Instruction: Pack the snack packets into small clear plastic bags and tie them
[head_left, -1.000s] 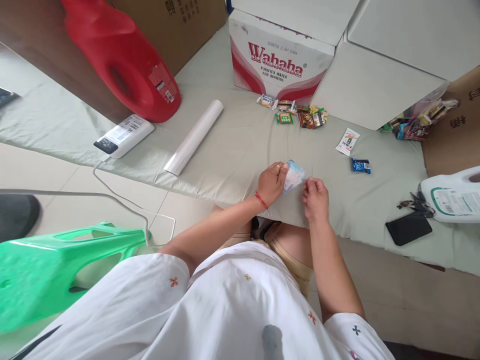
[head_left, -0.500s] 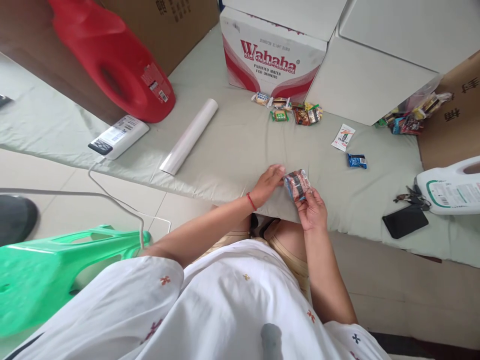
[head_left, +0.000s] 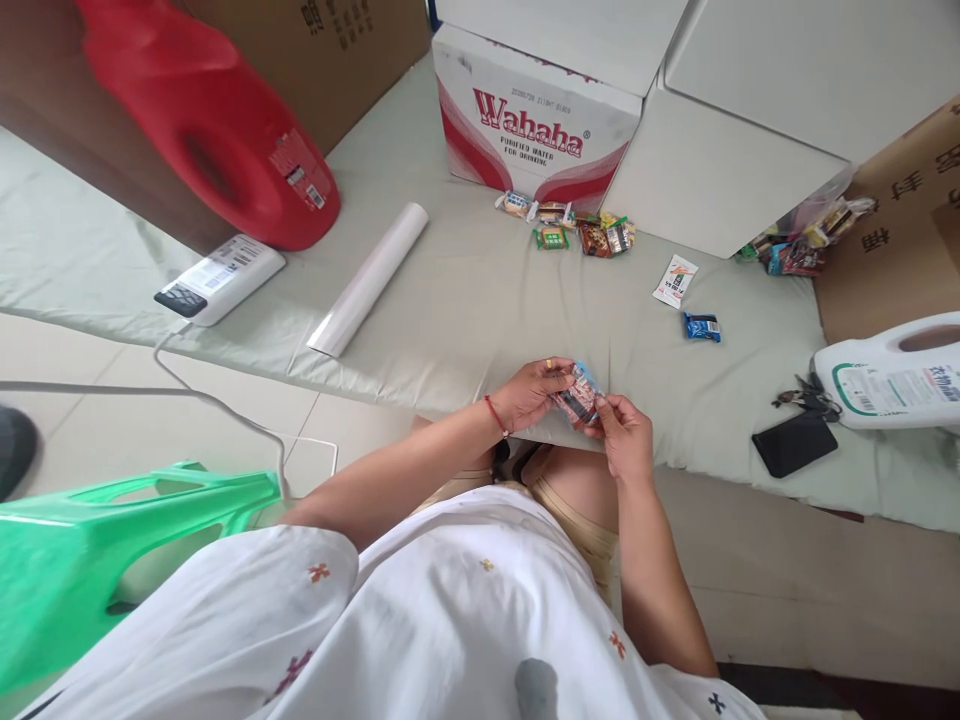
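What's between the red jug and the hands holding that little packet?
A white roll lies on the green sheet, between the red jug and the left hand gripping the packet; head view.

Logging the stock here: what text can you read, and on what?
"Wahaha": red letters on the water carton.
"PURIFIED WATER FOR DRINKING": same carton, beneath.
Code on its top edge: too small.
Labels on red jug, white jug, white device: blurred.
Snack packet held by left hand and right hand: unreadable.
Brown carton characters: not legible.

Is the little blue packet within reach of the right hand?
Probably yes: nothing lies between the blue packet on the sheet and the right hand, though that hand is pinching a snack packet.
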